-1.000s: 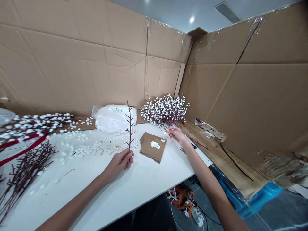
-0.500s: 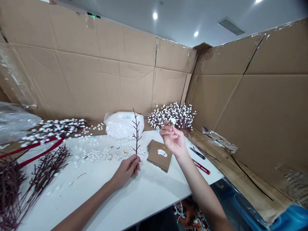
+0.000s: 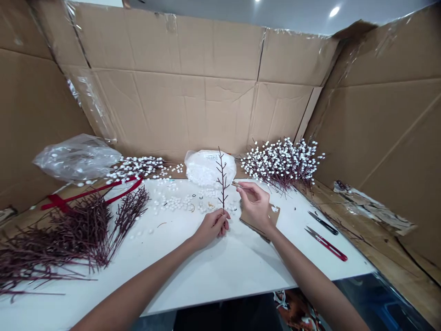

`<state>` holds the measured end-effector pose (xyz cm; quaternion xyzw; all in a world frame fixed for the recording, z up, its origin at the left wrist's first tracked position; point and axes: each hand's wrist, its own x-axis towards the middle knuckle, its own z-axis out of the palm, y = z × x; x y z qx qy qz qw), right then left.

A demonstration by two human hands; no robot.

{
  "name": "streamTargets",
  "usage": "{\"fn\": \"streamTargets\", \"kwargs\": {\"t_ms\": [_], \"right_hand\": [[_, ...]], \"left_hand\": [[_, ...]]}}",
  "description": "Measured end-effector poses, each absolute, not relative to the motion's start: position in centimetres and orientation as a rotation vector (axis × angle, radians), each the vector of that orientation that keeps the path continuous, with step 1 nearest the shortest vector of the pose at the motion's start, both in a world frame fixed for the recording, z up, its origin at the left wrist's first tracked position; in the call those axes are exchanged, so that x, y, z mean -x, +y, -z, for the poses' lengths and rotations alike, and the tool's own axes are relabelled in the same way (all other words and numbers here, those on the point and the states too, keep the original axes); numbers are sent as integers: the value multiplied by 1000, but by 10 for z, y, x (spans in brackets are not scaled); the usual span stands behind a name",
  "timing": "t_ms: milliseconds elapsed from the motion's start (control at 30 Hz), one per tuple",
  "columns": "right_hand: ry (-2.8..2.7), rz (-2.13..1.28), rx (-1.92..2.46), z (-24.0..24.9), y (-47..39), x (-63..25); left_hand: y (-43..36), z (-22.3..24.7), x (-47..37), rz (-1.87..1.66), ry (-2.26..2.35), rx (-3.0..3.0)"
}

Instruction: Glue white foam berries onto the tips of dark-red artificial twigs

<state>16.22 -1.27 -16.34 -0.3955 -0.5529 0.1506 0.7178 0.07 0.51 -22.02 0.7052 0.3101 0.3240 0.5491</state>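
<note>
Upright over the white table (image 3: 193, 276) stands a bare dark-brown twig (image 3: 223, 179) with short side shoots. My left hand (image 3: 212, 226) pinches its lower end. Just right of the twig, my right hand (image 3: 255, 204) is closed on a small brownish piece (image 3: 236, 184), whose tip points at the twig without clearly touching it. Beneath my right hand lies a cardboard piece (image 3: 255, 224) with a white blob (image 3: 274, 209), partly hidden by the hand. Loose white balls (image 3: 175, 202) are scattered on the table behind my left hand.
Bare twigs (image 3: 86, 230) are heaped at left beside a red ribbon (image 3: 113, 184). White-berried branches (image 3: 282, 161) lie at back right, a white bag (image 3: 206, 168) at back centre. Black snips (image 3: 324, 223) and red snips (image 3: 327, 244) rest at right. Cardboard walls (image 3: 193, 92) surround the table.
My right hand has come down and toward the twig from its raised place, turning the small piece toward it. The view has shifted left and down. My left hand still holds the twig.
</note>
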Motion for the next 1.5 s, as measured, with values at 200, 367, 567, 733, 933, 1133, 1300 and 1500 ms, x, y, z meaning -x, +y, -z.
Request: {"fn": "streamTargets", "kwargs": {"t_ms": [200, 367, 567, 733, 933, 1133, 1300, 1500], "right_hand": [[-1347, -62, 977, 166, -20, -163], [-1353, -4, 1033, 166, -18, -167], [-1464, 103, 1095, 174, -19, -173], [-1396, 16, 1146, 174, -22, -173], [-1430, 0, 1128, 176, -24, -169], [-1318, -158, 1145, 180, -17, -170], [-1443, -63, 1156, 185, -14, -170], [-1531, 9, 1125, 188, -17, -168]], "left_hand": [[6, 220, -3, -756, 772, -1631], [6, 217, -4, -762, 793, -1614], [3, 210, -4, -756, 790, -1620], [5, 213, -5, -754, 786, -1615], [8, 219, -4, -757, 775, -1595], [8, 217, -4, -760, 769, -1599], [9, 219, -4, -751, 757, -1638], [9, 220, -3, -742, 748, -1673]]}}
